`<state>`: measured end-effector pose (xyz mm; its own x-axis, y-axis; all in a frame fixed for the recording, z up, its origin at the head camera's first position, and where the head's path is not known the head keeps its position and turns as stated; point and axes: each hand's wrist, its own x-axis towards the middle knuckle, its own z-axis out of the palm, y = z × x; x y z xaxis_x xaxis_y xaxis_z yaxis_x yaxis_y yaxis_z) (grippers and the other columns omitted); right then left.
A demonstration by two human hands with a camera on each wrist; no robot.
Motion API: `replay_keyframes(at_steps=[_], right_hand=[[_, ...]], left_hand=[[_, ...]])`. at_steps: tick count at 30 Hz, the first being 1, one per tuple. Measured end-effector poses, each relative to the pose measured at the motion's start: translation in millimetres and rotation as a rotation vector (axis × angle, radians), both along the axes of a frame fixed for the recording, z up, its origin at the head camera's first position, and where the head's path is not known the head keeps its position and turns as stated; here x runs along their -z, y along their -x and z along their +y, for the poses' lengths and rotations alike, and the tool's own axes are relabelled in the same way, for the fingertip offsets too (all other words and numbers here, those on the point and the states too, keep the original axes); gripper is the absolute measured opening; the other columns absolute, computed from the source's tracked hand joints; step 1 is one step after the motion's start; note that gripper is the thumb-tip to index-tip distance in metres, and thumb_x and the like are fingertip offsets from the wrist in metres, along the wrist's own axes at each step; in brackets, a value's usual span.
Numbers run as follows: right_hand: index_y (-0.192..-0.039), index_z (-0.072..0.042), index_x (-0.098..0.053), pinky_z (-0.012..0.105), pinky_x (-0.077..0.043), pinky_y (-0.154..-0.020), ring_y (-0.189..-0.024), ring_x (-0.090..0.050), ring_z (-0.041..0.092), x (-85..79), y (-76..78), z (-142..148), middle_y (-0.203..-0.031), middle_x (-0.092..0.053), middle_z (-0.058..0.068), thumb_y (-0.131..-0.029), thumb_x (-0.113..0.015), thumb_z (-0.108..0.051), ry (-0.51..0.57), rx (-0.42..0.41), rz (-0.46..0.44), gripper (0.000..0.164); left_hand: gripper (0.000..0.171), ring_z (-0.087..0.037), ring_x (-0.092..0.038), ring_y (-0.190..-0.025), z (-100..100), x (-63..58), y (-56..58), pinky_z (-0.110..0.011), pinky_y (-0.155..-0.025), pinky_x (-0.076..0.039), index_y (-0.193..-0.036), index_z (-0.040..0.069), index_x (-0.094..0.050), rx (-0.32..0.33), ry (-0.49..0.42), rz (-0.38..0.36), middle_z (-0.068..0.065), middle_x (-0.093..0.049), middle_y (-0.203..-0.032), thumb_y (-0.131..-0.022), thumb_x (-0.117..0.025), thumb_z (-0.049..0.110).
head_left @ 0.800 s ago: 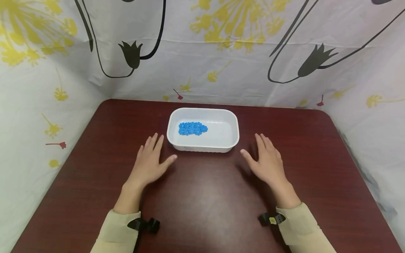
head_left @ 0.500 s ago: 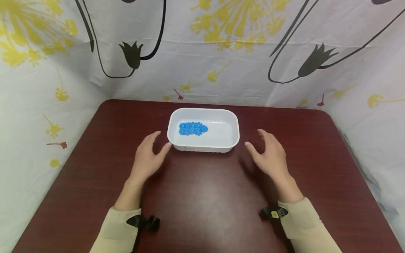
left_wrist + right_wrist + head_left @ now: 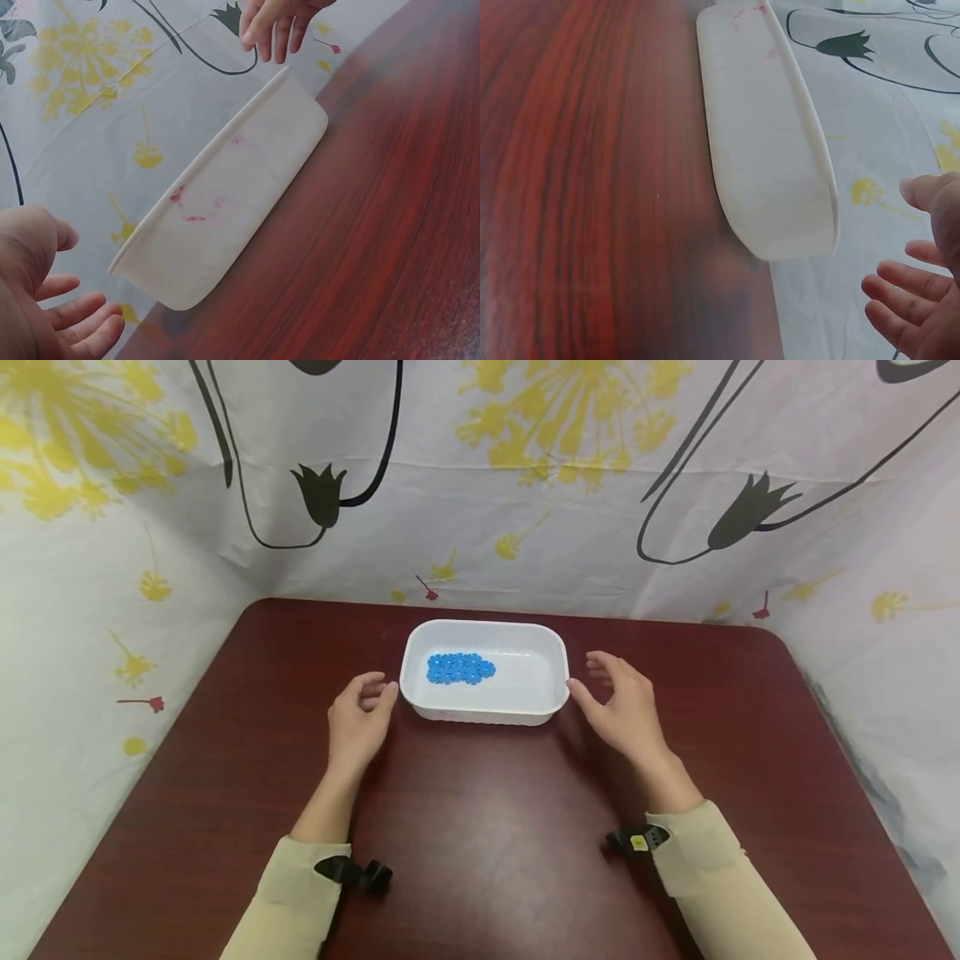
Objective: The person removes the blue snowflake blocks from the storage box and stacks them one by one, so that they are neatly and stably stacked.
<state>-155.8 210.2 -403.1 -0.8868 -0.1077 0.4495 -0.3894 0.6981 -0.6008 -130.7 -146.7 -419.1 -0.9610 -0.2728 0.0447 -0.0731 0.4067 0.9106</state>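
A white rectangular plastic tray (image 3: 525, 685) sits toward the back of the table, holding a patch of small blue flower-shaped pieces (image 3: 457, 668) in its left half. My left hand (image 3: 356, 722) is beside the tray's left end, its fingers loosely bent and its thumb tip near the rim. At the opposite end, my right hand (image 3: 626, 710) has its thumb tip right at the rim and its fingers bent. In the wrist views, gaps show between the tray's outer wall (image 3: 225, 187) and the fingers of the left hand (image 3: 52, 300) and right hand (image 3: 922, 277). Nothing is held.
Dark red-brown wood grain covers the table (image 3: 480, 835). A white cloth (image 3: 465, 527) with yellow and dark flower prints hangs behind and along both sides. Each sleeve cuff carries a black wrist camera, one on the left (image 3: 371, 878) and one on the right (image 3: 622, 841).
Both hands have come closer to the tray's two ends, and their spread fingers have bent inward. The tray stays in place on the table, and the head view has shifted slightly.
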Motion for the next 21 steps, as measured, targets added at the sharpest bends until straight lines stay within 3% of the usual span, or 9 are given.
replay_keyframes(at_steps=[6, 12, 21], right_hand=[[-0.128, 0.006, -0.060, 0.051, -0.059, -0.091, -0.106, -0.066, 0.036, 3.1, 10.4, -14.2, -0.118, -0.066, 0.022, -0.089, -0.079, -0.015, -0.020, -0.117, -0.021, 0.047], [-0.130, 0.003, -0.060, 0.048, -0.061, -0.090, -0.109, -0.065, 0.033, 2.1, 21.2, -30.2, -0.120, -0.066, 0.020, -0.089, -0.079, -0.016, -0.046, -0.217, -0.056, 0.049], [-0.131, 0.002, -0.060, 0.045, -0.059, -0.095, -0.111, -0.065, 0.031, 0.9, 42.2, -57.0, -0.123, -0.065, 0.021, -0.091, -0.078, -0.017, -0.046, -0.283, -0.140, 0.048]], left_hand=[[0.041, -0.027, -0.070, -0.089, 3.9, 5.9, 2.5, -0.033, -0.074, -0.061, -0.130, 0.006, -0.064, -0.009, -0.007, -0.055, -0.013, -0.070, -0.106, -0.098, -0.067, 0.032], [0.039, -0.025, -0.071, -0.082, 8.8, 7.1, 4.7, -0.028, -0.069, -0.064, -0.129, 0.007, -0.063, -0.009, -0.152, -0.106, -0.014, -0.069, -0.104, -0.098, -0.068, 0.031], [0.037, -0.019, -0.068, -0.077, 12.5, 8.9, 7.7, -0.026, -0.068, -0.064, -0.129, 0.004, -0.062, -0.015, -0.295, -0.129, -0.020, -0.068, -0.105, -0.099, -0.068, 0.025]])
